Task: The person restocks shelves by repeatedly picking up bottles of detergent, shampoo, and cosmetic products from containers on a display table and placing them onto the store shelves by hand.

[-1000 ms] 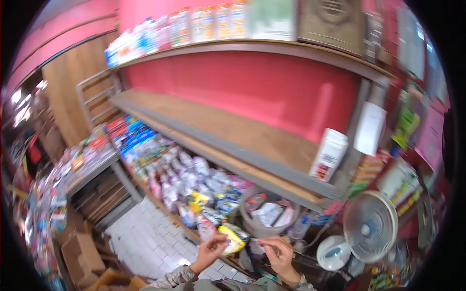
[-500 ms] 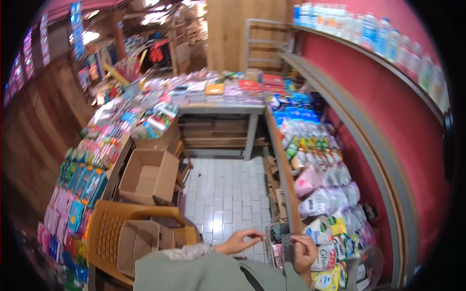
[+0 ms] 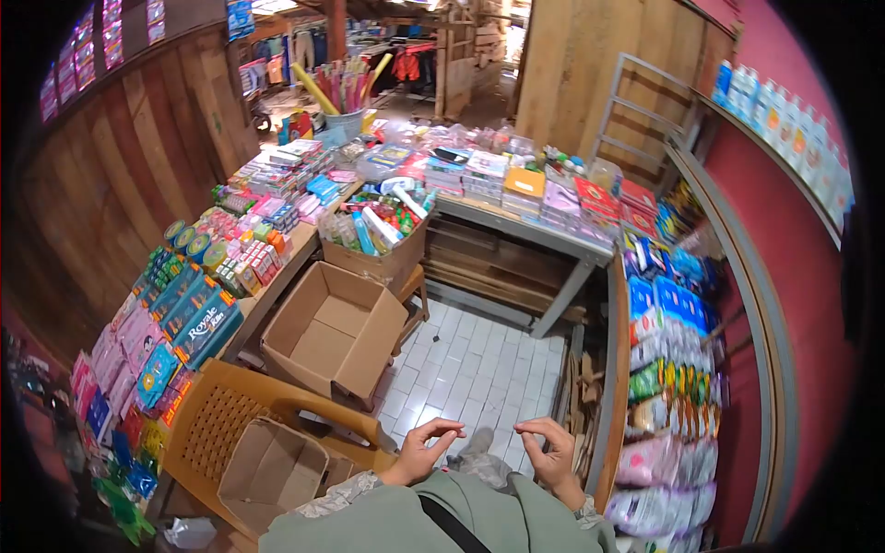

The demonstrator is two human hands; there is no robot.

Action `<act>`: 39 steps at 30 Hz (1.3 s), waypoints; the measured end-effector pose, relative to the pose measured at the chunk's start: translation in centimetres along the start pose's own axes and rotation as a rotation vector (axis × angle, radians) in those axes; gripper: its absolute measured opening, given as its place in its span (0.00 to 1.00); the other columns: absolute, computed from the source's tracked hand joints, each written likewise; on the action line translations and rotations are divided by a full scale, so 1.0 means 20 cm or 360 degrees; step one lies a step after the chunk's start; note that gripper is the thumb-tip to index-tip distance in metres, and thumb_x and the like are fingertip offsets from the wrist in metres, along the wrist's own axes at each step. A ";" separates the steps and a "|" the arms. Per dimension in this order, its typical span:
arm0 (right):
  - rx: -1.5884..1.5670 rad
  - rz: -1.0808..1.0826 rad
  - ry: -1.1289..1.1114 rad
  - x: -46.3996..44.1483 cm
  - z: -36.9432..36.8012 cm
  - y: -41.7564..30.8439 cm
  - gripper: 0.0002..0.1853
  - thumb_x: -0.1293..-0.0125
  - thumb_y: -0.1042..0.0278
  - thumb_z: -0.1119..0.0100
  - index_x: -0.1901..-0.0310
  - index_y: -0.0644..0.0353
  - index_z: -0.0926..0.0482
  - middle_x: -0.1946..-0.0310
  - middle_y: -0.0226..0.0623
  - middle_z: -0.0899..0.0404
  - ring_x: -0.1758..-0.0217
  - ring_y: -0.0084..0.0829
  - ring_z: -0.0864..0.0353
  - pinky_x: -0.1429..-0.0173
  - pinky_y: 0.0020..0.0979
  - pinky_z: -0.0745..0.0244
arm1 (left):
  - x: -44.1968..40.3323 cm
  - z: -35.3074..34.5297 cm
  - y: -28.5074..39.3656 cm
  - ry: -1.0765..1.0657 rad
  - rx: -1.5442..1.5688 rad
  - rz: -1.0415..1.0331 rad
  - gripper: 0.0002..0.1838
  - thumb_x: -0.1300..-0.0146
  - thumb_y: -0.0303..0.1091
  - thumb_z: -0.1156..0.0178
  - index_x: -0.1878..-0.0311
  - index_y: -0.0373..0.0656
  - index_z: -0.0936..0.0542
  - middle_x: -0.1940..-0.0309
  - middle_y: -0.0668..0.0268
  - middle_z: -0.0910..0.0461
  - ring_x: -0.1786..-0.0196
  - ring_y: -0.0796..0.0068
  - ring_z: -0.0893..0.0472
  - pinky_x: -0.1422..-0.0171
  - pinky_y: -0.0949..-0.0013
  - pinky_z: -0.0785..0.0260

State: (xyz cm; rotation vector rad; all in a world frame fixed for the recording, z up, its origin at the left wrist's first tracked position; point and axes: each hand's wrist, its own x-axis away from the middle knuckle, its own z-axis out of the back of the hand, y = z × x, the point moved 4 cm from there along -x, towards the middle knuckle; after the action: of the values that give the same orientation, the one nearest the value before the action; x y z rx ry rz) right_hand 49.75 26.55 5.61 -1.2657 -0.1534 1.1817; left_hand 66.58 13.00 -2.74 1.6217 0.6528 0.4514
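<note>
My left hand is held in front of my body at the bottom middle of the head view, its fingers loosely curved, thumb a little apart from them. Facing it across a small gap is my right hand, also loosely curved with thumb and fingers apart. Nothing shows in either hand. Below them is the green garment I wear, with a dark strap across it. The nearest things are the plastic chair on the left and the wooden shelf edge on the right.
Open cardboard boxes stand left, one on the chair. A box of bottles sits behind. Goods such as a Royale pack cover the left table; packets line the right shelf. White floor tiles lie ahead.
The view has swung left and steadied. My right hand has come away from the shelf edge and packets on the right and is now in front of me, facing my left hand.
</note>
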 end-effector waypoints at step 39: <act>-0.1027 -0.1080 -0.1225 -2.69 -1.45 1.98 0.13 0.34 0.67 0.42 0.49 0.61 0.22 0.59 0.31 0.19 0.62 0.19 0.22 0.58 0.22 0.27 | -2.55 1.55 -0.70 0.1765 -0.0129 0.0251 0.38 0.48 0.36 0.29 0.35 0.45 0.37 0.42 0.59 0.32 0.46 0.67 0.30 0.47 0.62 0.29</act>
State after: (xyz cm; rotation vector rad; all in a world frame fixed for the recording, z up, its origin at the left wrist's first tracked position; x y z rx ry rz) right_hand 21.08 -38.65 -9.99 -1.0711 -1.5064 0.9697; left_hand 44.99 -42.42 -17.62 1.2500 1.2867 1.5117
